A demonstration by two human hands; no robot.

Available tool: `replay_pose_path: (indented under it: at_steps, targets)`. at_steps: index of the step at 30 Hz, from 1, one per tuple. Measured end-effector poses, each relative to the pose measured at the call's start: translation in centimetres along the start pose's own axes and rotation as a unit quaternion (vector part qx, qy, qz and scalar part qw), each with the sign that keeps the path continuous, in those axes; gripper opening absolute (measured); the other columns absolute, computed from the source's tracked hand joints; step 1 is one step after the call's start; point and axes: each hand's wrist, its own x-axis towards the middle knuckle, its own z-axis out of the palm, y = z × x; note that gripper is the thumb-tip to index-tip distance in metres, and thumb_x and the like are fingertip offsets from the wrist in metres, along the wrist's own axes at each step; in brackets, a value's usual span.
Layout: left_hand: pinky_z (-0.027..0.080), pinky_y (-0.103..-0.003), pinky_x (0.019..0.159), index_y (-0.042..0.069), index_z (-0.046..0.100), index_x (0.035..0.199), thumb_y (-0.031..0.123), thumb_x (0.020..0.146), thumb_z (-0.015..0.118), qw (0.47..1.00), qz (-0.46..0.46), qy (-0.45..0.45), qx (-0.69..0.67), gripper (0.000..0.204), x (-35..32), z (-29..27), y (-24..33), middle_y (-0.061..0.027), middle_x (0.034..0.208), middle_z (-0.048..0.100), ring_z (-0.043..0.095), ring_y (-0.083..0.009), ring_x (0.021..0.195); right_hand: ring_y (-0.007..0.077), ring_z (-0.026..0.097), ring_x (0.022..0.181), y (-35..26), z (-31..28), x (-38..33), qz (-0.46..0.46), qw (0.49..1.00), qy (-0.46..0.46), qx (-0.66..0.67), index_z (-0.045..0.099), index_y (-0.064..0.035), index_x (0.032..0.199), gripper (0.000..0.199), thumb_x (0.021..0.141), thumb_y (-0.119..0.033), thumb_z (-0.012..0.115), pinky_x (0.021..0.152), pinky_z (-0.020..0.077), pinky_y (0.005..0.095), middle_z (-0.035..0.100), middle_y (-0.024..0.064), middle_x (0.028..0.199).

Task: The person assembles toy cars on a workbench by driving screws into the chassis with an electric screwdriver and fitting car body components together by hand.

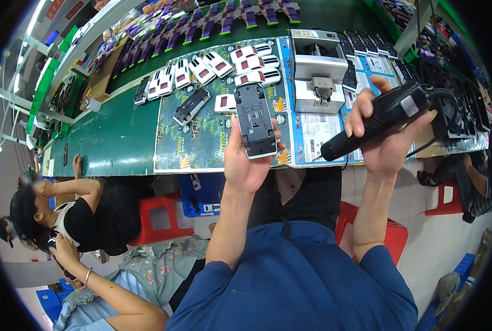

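Note:
In my left hand (242, 170) a toy car (255, 122) lies upside down, its black underside facing up and a white body edge showing at the near end. Fingers curl round its right side. My right hand (388, 150) is wrapped round a black electric screwdriver (374, 120) with a cable at its back end. The thin bit points down and left, apart from the car. Just beyond the held car, several white toy cars (218, 64) with dark stripes stand on the printed sheet (168, 149). Another overturned car (192, 106) lies left of my left hand.
A silver metal machine (319, 102) stands between my hands at the back. Black car bases (362, 43) line the right side. Purple-and-green parts (202, 27) run along the far belt. Red stools (156, 219), a blue bin (193, 193) and co-workers (97, 215) are around the bench.

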Motion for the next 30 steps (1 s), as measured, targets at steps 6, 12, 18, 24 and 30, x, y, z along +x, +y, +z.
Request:
replay_pose_path:
  at_steps: [6, 12, 18, 24, 30]
  targets:
    - [0.050, -0.045, 0.083, 0.009, 0.053, 0.130, 0.048, 0.104, 0.027, 1.000, -0.016, -0.002, 0.015, 0.053, 0.0, -1.7, -0.9, -0.0143, 0.114, 0.062, 0.061, -0.0253, 0.097, 0.0170, 0.049, 0.087, -0.3, -2.7, -0.4, -0.072, 0.995, -0.048, 0.058, 0.038, -0.0035, 0.138, 0.087, 0.085, -0.071, 0.052, 0.071, 0.0451, 0.0346, 0.048, 0.0062, 0.105]
    - [0.056, -0.044, 0.080, 0.008, 0.050, 0.131, 0.046, 0.104, 0.029, 0.998, -0.008, 0.058, 0.019, 0.051, 0.0, -0.9, -1.4, -0.0144, 0.115, 0.062, 0.064, -0.0263, 0.099, 0.0159, 0.048, 0.084, -0.6, -4.1, -0.6, -0.114, 0.990, -0.019, 0.085, 0.047, -0.0081, 0.123, 0.073, 0.082, -0.067, 0.059, 0.065, 0.0444, 0.0298, 0.047, 0.0050, 0.099]
    - [0.056, -0.040, 0.081, 0.009, 0.049, 0.132, 0.046, 0.104, 0.032, 0.998, -0.008, 0.058, 0.036, 0.050, -0.1, -0.8, -1.3, -0.0134, 0.115, 0.062, 0.065, -0.0256, 0.099, 0.0126, 0.049, 0.073, -0.9, -3.3, -0.3, -0.119, 0.990, 0.019, 0.067, 0.048, -0.0099, 0.115, 0.076, 0.076, -0.074, 0.060, 0.055, 0.0475, 0.0243, 0.046, 0.0037, 0.092]
    - [0.057, -0.040, 0.082, 0.008, 0.047, 0.134, 0.045, 0.105, 0.031, 0.998, -0.004, 0.056, 0.032, 0.050, -0.3, -1.0, -1.3, -0.0145, 0.117, 0.061, 0.064, -0.0267, 0.102, 0.0118, 0.055, 0.071, -1.0, -1.6, 0.5, -0.176, 0.984, -0.007, -0.010, 0.055, -0.0087, 0.110, 0.083, 0.068, -0.080, 0.061, 0.056, 0.0545, 0.0257, 0.050, 0.0027, 0.089]
    - [0.057, -0.046, 0.087, 0.004, 0.043, 0.136, 0.042, 0.106, 0.027, 0.998, -0.014, -0.022, 0.059, 0.051, -0.4, -1.6, -1.5, -0.0141, 0.121, 0.058, 0.064, -0.0279, 0.106, 0.0146, 0.055, 0.070, -0.4, 1.6, 2.5, -0.230, 0.969, -0.092, -0.001, 0.058, -0.0053, 0.111, 0.077, 0.076, -0.074, 0.063, 0.053, 0.0514, 0.0274, 0.050, 0.0050, 0.091]
